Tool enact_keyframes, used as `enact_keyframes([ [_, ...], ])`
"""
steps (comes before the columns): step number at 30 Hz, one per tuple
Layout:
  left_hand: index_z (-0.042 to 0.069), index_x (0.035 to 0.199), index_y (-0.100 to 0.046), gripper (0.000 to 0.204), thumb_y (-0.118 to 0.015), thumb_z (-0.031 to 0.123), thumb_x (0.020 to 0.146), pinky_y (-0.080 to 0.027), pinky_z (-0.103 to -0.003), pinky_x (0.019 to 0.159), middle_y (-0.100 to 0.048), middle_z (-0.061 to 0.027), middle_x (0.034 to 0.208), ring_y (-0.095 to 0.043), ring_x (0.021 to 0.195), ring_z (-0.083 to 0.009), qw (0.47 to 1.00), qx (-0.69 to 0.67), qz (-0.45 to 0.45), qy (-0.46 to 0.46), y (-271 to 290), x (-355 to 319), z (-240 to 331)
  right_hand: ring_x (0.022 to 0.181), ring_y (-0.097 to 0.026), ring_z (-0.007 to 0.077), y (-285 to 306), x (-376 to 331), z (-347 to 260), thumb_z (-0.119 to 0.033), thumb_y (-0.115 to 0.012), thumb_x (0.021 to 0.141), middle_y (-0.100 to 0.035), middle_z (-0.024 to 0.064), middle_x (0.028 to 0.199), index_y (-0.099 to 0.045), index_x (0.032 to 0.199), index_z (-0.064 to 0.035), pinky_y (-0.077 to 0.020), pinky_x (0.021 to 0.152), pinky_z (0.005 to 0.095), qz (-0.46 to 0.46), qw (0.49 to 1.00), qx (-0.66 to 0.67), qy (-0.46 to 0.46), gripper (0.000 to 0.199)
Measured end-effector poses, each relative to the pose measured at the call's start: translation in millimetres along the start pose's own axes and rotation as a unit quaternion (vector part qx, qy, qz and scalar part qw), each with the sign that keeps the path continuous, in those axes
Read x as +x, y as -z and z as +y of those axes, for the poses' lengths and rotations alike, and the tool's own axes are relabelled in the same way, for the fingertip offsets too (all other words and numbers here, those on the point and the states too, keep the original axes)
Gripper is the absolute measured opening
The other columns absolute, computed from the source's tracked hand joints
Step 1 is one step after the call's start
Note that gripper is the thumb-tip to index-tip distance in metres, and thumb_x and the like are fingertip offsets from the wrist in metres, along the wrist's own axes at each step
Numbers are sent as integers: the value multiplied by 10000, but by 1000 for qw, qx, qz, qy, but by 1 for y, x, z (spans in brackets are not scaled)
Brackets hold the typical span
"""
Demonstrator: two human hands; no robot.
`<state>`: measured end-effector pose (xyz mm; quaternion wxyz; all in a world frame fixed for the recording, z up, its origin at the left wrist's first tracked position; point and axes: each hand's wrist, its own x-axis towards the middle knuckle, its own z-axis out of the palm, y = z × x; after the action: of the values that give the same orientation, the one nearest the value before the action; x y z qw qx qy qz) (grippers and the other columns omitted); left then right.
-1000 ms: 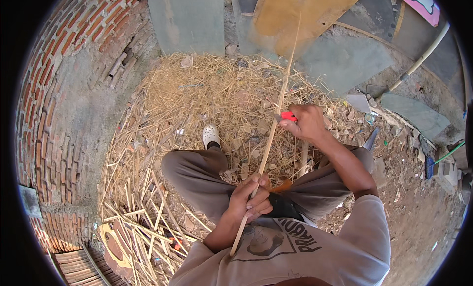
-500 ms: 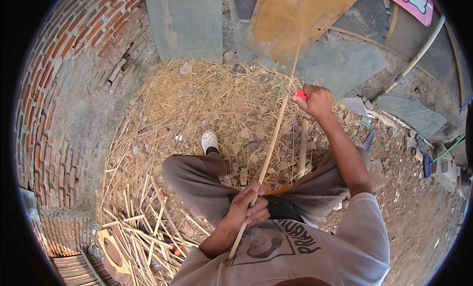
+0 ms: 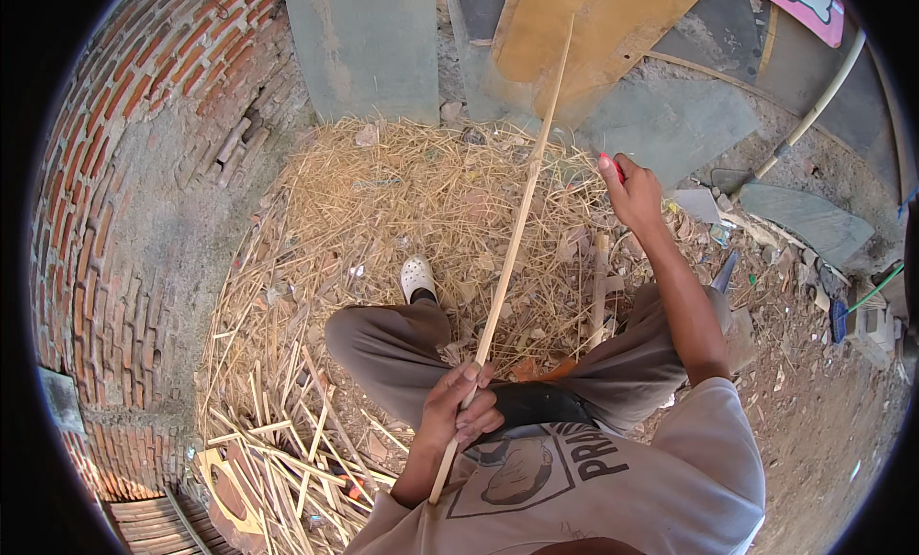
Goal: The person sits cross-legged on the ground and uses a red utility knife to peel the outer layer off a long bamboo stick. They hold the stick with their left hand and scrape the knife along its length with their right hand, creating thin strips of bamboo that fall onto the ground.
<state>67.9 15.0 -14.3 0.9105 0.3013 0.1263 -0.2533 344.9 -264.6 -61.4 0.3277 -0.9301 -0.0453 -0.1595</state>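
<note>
My left hand [image 3: 458, 404] is closed around the lower part of a long, pale bamboo strip [image 3: 512, 254], close to my lap. The strip's lower end rests against my shirt, and its thin tip points away from me over the shavings. Off to the right of the strip, my right hand [image 3: 635, 193] grips a red-handled knife [image 3: 613, 166]. Its thumb lies along the handle, and the blade is too small to make out well. A gap separates the knife from the strip.
Thin shavings [image 3: 412, 182] cover the ground ahead. Many cut strips [image 3: 297, 450] are piled at my left. A brick wall [image 3: 96, 239] stands on the left, and grey sheets [image 3: 364, 57] and a tan board [image 3: 565, 48] lean at the back. My white clog [image 3: 416, 276] rests among the shavings.
My right hand with the knife has moved off the strip, outward to the right and slightly farther away. The strip and my left hand have shifted a little to the left.
</note>
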Motion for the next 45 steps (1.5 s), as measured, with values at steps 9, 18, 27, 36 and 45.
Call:
enact_keyframes([
  [9, 102, 949, -409, 290, -410, 377, 1039, -228, -237, 414, -279, 34, 471, -238, 347, -76, 997, 36, -27, 64, -11, 14, -14, 454, -561, 290, 2, -22, -14, -611, -597, 842, -520, 95, 487, -596, 682, -75, -437, 452, 403, 48, 977, -15, 207, 559],
  [18, 113, 961, -412, 303, -395, 405, 1040, -225, -229, 414, -283, 31, 505, -233, 379, -76, 990, 121, -16, 66, -15, 15, -15, 454, -569, 282, -8, 5, 20, -721, -568, 788, -539, 85, 497, -568, 613, -109, -456, 458, 389, 99, 942, -119, 299, 637],
  [27, 96, 963, -427, 276, -387, 355, 1051, -234, -224, 428, -293, 31, 507, -243, 382, -73, 986, 138, 24, 85, -14, -51, 3, 784, -672, 408, -21, 83, 79, -727, -318, 907, -665, 251, 790, -693, 848, -18, -520, 696, 501, 63, 976, -81, -191, 804],
  [36, 80, 933, -427, 292, -416, 350, 1043, -250, -233, 447, -284, 40, 495, -247, 357, -77, 997, 81, 10, -5, -16, 1, 1, 523, -549, 386, 7, -4, -14, -568, -530, 904, -519, 160, 541, -595, 718, -44, -417, 511, 456, 35, 984, 23, 175, 560],
  [45, 94, 946, -420, 283, -383, 353, 1053, -248, -217, 438, -269, 41, 520, -230, 390, -65, 989, 143, -6, 26, -19, 4, -11, 482, -556, 326, 9, -13, -21, -622, -593, 833, -506, 126, 504, -562, 643, -72, -429, 475, 424, 44, 974, -27, 222, 583],
])
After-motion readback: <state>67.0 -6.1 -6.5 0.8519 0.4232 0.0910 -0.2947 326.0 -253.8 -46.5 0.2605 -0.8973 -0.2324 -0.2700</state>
